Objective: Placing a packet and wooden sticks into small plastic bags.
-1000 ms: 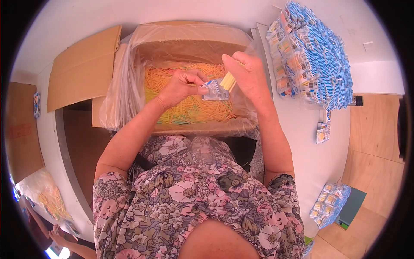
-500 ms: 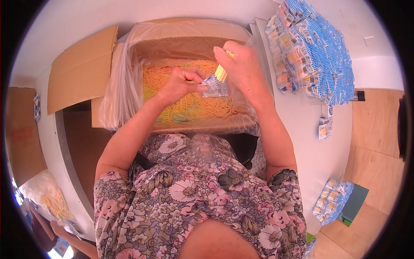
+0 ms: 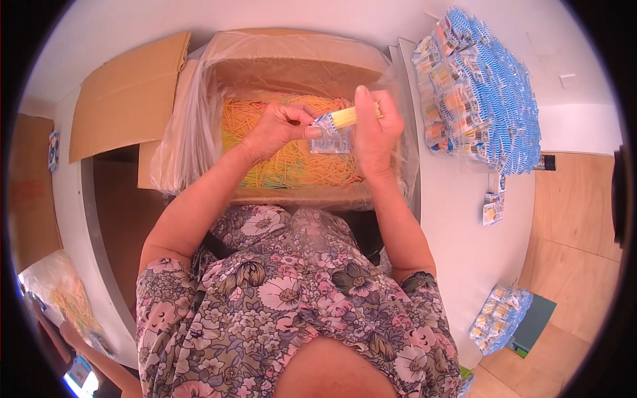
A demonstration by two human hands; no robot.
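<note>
Above the open carton (image 3: pixel 298 198), my left hand (image 3: pixel 273 130) pinches a small clear plastic packet (image 3: pixel 332 142) with blue-patterned edges by its upper left part. My right hand (image 3: pixel 378 136) is closed round a bundle of thin pale yellow sticks (image 3: pixel 345 118). The bundle lies nearly level, its left end at the packet's blue-edged mouth. Whether the stick ends are inside the mouth I cannot tell. Below both hands, many loose thin sticks (image 3: pixel 282 162), orange, yellow and some green, fill the carton. A clear plastic liner (image 3: pixel 189 132) hangs over its sides.
A big heap of filled, blue-edged packets (image 3: pixel 494 93) stands at the right, with a few small packets (image 3: pixel 492 207) nearer me. Another packet pile (image 3: pixel 501 317) lies lower right beside a green panel (image 3: pixel 539 322). A cardboard flap (image 3: pixel 126 96) sticks out left. A co-worker's arm (image 3: pixel 99 358) shows lower left.
My right hand has turned and moved slightly right and down, swinging the stick bundle from steep to nearly level. My left hand keeps its pinch on the packet, almost in place.
</note>
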